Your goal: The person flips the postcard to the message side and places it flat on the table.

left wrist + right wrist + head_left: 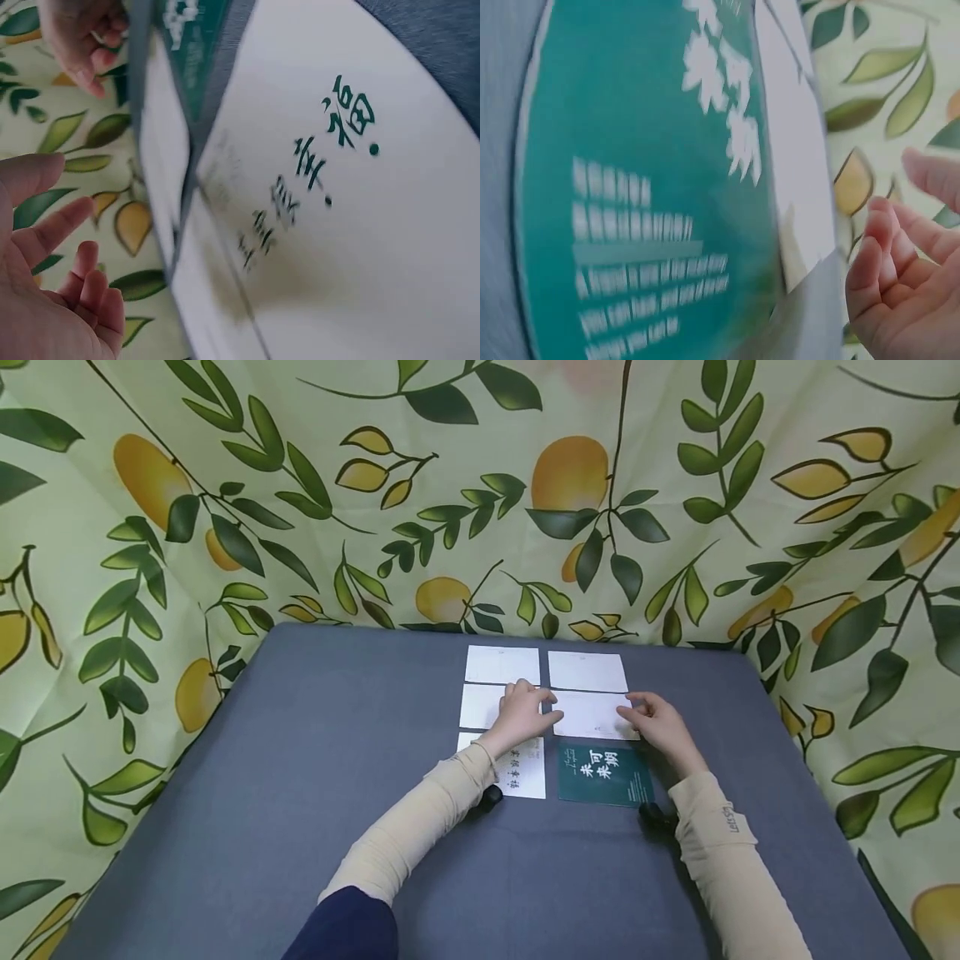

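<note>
Showing six cards [588, 672], head view outreaches wrist views; both hands [521, 714] [666, 731] have loose, empty fingers [56, 228].

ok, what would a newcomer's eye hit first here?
The green card, at the near end of the right column, alone among five white cards. Next, the left hand over the left column's middle and the right hand by the right edge of the right column's middle card. Behind the grey table, the loud fruit-and-leaf cloth.

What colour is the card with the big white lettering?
Green; the card shows best in the right wrist view.
</note>
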Demonstrator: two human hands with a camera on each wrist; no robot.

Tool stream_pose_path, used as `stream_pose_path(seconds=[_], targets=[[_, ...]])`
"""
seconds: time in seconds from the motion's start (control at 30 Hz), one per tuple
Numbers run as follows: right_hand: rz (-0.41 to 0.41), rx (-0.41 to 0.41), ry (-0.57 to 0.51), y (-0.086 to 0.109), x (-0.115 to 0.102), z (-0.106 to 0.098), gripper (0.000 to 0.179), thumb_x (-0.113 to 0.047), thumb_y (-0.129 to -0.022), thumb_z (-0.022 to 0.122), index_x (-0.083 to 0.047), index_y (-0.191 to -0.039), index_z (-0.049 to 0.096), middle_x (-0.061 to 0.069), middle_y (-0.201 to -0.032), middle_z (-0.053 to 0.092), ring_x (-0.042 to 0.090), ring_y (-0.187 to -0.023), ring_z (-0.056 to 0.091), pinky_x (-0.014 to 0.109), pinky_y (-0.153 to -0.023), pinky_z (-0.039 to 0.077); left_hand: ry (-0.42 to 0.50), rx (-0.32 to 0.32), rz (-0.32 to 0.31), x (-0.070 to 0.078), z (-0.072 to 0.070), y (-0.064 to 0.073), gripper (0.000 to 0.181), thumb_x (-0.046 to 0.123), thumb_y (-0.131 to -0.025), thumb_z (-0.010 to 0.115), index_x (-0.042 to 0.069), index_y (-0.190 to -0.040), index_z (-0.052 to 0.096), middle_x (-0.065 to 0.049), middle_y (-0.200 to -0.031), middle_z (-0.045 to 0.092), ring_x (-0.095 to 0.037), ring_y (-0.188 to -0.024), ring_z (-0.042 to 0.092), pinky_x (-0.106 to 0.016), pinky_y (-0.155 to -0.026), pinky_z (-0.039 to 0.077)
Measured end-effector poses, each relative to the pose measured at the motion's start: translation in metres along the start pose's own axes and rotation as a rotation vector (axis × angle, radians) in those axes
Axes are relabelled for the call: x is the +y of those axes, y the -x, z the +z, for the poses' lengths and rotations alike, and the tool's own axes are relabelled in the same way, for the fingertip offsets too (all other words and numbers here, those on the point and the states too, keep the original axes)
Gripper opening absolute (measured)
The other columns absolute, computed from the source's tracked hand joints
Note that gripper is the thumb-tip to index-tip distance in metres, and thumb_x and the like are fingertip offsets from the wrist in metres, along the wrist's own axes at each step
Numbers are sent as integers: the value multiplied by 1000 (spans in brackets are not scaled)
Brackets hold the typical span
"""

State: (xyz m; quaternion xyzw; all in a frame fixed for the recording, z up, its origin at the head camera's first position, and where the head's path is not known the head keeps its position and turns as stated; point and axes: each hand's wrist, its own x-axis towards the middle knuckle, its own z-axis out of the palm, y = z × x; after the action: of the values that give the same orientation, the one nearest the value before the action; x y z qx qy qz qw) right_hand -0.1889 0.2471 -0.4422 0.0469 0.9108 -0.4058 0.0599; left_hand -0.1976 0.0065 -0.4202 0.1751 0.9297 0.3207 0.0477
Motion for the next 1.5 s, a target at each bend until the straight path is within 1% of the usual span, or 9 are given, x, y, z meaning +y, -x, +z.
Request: stream_pose_path(seconds=[0.13, 0.27, 0.47, 0.67, 0.8, 0.93, 1.17, 1.37, 1.5], targets=[[-69, -33, -17, 12, -14, 7, 61, -43, -91, 55, -5, -137, 42, 15, -100, 55, 27, -85, 55, 25, -68, 45, 75, 32, 17, -5, -13, 13, 33, 32, -89, 60, 11, -114, 65, -13, -113, 50, -25, -106, 38, -36, -88, 32], [-128, -55, -51, 24, -28, 21, 58, -42, -91, 55, -5, -136, 44, 16, -103, 58, 29, -87, 56, 27, -69, 45, 120, 72, 28, -15, -23, 30, 32, 31, -88, 61, 10, -113, 65, -14, -111, 50, -26, -104, 38, -39, -89, 32], [-149, -89, -134, 42, -43, 50, 53, -36, -93, 56, -5, -135, 45, 14, -107, 58, 26, -91, 57, 27, -74, 44, 163, 117, -13, -36, -34, 58, 32, 27, -86, 65, 7, -111, 65, -15, -108, 49, -27, -100, 37, -40, -86, 33], [-111, -147, -124, 54, -54, 72, 56, -31, -92, 58, -5, -138, 39, 19, -123, 54, 31, -106, 58, 42, -87, 49, 186, 87, -98, -58, -36, 81, 39, 26, -85, 67, 4, -116, 62, -19, -114, 47, -31, -105, 37, -43, -88, 34], [-81, -221, -110, 59, -59, 83, 63, -33, -91, 59, -6, -142, 33, 22, -138, 44, 37, -122, 50, 52, -99, 42, 178, 46, -136, -70, -33, 97, 44, 26, -84, 67, 2, -120, 59, -24, -120, 47, -36, -110, 39, -49, -90, 37], [-46, -264, -165, 65, -58, 91, 68, -32, -90, 59, -3, -143, 29, 24, -146, 33, 40, -131, 39, 53, -106, 35, 150, 24, -156, -80, -27, 110, 49, 26, -83, 67, 0, -123, 56, -28, -125, 48, -41, -115, 43, -53, -94, 38], [28, -273, -272, 72, -52, 99, 68, -29, -91, 59, -1, -144, 26, 27, -147, 30, 42, -134, 34, 54, -108, 31, 216, 14, -185, -84, -23, 117, 53, 25, -83, 68, -2, -125, 54, -25, -122, 54, -36, -107, 53, -48, -88, 45], [47, -236, -388, 69, -58, 102, 67, -15, -88, 61, 2, -142, 26, 29, -144, 30, 43, -133, 34, 53, -107, 34, 420, 29, -324, -91, -26, 109, 58, 8, -73, 76, -1, -126, 54, -18, -114, 58, -27, -101, 56, -39, -85, 48], [61, -201, -420, 67, -59, 106, 67, -3, -84, 62, 3, -141, 27, 29, -142, 33, 42, -127, 42, 50, -103, 39, 515, 42, -375, -94, -26, 105, 59, 3, -73, 74, -2, -127, 52, -18, -113, 57, -24, -96, 56, -33, -81, 50]])
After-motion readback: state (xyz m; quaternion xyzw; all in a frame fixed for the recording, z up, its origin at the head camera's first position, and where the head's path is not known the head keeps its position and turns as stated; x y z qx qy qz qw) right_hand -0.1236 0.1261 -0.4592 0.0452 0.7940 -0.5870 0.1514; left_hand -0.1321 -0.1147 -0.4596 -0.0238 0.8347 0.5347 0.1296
